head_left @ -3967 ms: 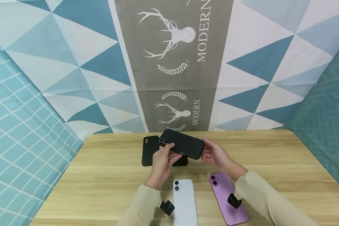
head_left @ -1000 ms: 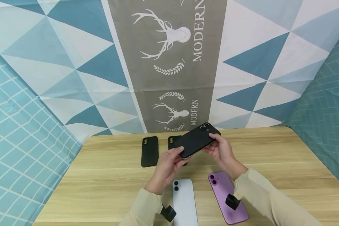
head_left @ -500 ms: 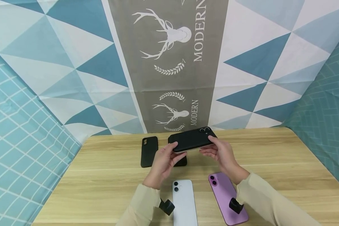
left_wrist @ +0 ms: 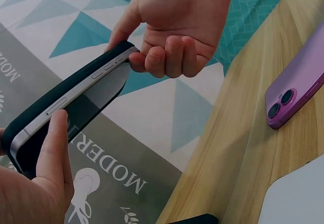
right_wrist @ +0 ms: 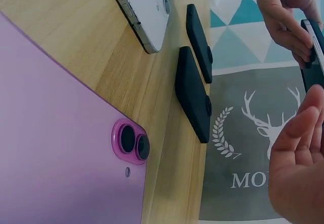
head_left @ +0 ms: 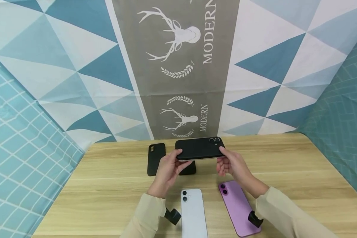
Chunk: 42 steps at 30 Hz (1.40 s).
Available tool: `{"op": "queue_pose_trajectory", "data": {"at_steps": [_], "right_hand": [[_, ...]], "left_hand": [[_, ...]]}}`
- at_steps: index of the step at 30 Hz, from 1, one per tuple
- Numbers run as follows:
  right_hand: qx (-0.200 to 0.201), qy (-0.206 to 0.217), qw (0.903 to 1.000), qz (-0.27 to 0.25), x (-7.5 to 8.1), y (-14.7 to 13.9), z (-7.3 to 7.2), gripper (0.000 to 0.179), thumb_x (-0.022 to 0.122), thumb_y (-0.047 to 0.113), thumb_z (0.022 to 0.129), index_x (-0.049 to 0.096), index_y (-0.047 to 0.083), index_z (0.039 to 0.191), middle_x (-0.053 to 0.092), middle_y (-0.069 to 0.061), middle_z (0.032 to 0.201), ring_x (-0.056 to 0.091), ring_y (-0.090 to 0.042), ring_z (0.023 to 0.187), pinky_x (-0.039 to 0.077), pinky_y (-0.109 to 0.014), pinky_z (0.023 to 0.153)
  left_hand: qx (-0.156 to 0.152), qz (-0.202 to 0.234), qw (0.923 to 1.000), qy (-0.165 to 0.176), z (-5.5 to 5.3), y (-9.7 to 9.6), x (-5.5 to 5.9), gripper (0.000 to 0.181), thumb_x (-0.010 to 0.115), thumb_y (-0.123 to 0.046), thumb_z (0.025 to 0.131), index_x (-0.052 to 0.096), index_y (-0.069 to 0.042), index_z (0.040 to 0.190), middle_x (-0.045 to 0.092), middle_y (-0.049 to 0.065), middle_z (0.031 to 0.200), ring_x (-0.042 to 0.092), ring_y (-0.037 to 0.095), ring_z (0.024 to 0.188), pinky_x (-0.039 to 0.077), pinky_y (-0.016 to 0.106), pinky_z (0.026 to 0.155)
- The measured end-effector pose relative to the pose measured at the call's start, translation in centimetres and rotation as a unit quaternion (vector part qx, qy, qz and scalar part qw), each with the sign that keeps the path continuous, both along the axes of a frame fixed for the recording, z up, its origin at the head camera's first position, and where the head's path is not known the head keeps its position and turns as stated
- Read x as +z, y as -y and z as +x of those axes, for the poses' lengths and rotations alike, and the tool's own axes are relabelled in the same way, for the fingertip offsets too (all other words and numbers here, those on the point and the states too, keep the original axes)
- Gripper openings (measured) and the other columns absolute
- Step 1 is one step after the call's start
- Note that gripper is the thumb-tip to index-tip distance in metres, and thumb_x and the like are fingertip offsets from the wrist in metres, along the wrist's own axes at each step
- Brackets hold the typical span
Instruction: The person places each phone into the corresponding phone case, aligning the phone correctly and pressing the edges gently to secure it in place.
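Note:
Both hands hold a phone in a black case (head_left: 197,149) above the back of the table, its camera end to the right. My left hand (head_left: 166,170) grips the left end, thumb on the back and fingers underneath. At the camera end, my right hand (head_left: 236,165) pinches a corner between thumb and index finger; its other fingers are curled. In the left wrist view, the phone's silver side (left_wrist: 76,97) with its buttons shows bare below the case's edge, and the glossy screen faces down.
Two black phone cases (head_left: 156,160) (right_wrist: 192,95) lie at the back of the wooden table (head_left: 107,191), one partly hidden behind the held phone. Nearer me lie a white phone (head_left: 193,211) and a purple phone (head_left: 238,206), backs up. A patterned cloth wall (head_left: 178,82) stands behind.
Since four seconds ago the held phone has turned, its camera end passing from left to right. In the last half second it has levelled, and my right fingers have drawn in from beneath it.

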State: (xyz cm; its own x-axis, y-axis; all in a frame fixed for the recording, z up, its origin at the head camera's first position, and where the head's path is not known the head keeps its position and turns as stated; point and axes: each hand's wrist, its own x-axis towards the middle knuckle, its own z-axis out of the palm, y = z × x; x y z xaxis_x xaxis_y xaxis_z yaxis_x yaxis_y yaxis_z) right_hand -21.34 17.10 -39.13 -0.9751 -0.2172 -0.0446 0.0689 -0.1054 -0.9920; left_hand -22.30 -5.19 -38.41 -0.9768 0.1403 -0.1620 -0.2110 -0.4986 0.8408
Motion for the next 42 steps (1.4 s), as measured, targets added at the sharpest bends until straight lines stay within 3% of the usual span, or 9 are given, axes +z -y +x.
{"op": "queue_pose_trajectory", "data": {"at_steps": [4,7,12,18,27,31,39,42], "right_hand": [[0.058,-0.022,0.9974,-0.037,0.0,0.0,-0.1,0.043,0.033,0.033,0.103,0.058,0.009,0.077,0.064,0.004,0.062,0.057,-0.006,0.05,0.05,-0.019,0.05],[0.079,-0.04,0.9936,-0.07,0.1,0.2,-0.2,0.045,0.03,0.031,0.103,0.059,0.012,0.076,0.064,0.005,0.063,0.057,-0.005,0.05,0.049,-0.017,0.049],[0.066,-0.054,0.9905,-0.107,0.8,0.7,0.1,0.047,0.03,0.03,0.103,0.062,0.013,0.073,0.063,0.006,0.062,0.055,-0.005,0.05,0.047,-0.016,0.048],[0.05,-0.057,0.9892,-0.126,1.0,1.7,0.4,0.046,0.03,0.029,0.104,0.062,0.013,0.074,0.063,0.007,0.062,0.055,-0.004,0.049,0.047,-0.015,0.048],[0.042,-0.05,0.992,-0.108,0.7,2.1,0.5,0.045,0.032,0.03,0.103,0.063,0.014,0.074,0.061,0.007,0.061,0.053,-0.005,0.05,0.045,-0.015,0.048],[0.044,-0.042,0.9934,-0.097,0.6,2.1,0.5,0.045,0.032,0.031,0.103,0.063,0.014,0.074,0.06,0.007,0.06,0.052,-0.005,0.049,0.045,-0.016,0.048],[0.007,0.022,0.9996,0.018,0.7,2.1,0.6,0.045,0.039,0.042,0.099,0.049,0.01,0.069,0.053,0.005,0.05,0.045,-0.007,0.041,0.04,-0.019,0.041],[-0.011,0.024,0.9988,0.042,0.6,2.2,0.7,0.046,0.039,0.043,0.099,0.045,0.01,0.067,0.05,0.004,0.05,0.042,-0.008,0.04,0.038,-0.02,0.04]], "left_hand": [[-0.005,0.012,0.9999,-0.001,0.0,0.3,0.1,0.023,0.045,-0.014,0.097,0.051,0.003,0.112,0.066,0.004,0.091,0.068,0.013,0.08,0.058,0.026,0.076],[-0.004,0.03,0.9995,-0.003,0.0,0.2,0.2,0.023,0.046,-0.019,0.097,0.053,-0.002,0.11,0.065,0.003,0.09,0.068,0.012,0.08,0.058,0.025,0.076],[-0.004,0.051,0.9986,-0.012,0.3,-0.9,0.2,0.026,0.052,-0.028,0.095,0.056,-0.006,0.107,0.065,0.003,0.087,0.066,0.013,0.078,0.058,0.026,0.077],[-0.071,0.001,0.9972,-0.023,0.9,-3.7,0.0,0.025,0.062,-0.028,0.09,0.058,-0.005,0.098,0.067,0.0,0.08,0.066,0.01,0.074,0.058,0.024,0.078],[-0.043,-0.029,0.9959,-0.074,0.9,-5.5,-0.5,0.012,0.065,-0.016,0.088,0.066,-0.005,0.094,0.07,-0.003,0.073,0.066,0.007,0.067,0.058,0.021,0.068],[-0.022,-0.036,0.9963,-0.074,0.9,-5.7,-0.5,0.006,0.065,-0.009,0.086,0.066,-0.006,0.091,0.068,-0.004,0.071,0.064,0.006,0.065,0.056,0.019,0.065],[0.002,-0.054,0.9976,-0.044,1.0,-5.4,-0.4,0.003,0.068,-0.007,0.083,0.066,-0.004,0.084,0.065,-0.003,0.068,0.062,0.005,0.063,0.056,0.017,0.064],[0.005,-0.058,0.9975,-0.041,1.0,-5.3,-0.5,0.003,0.068,-0.007,0.083,0.066,-0.004,0.082,0.065,-0.003,0.067,0.061,0.005,0.062,0.055,0.017,0.063]]}}
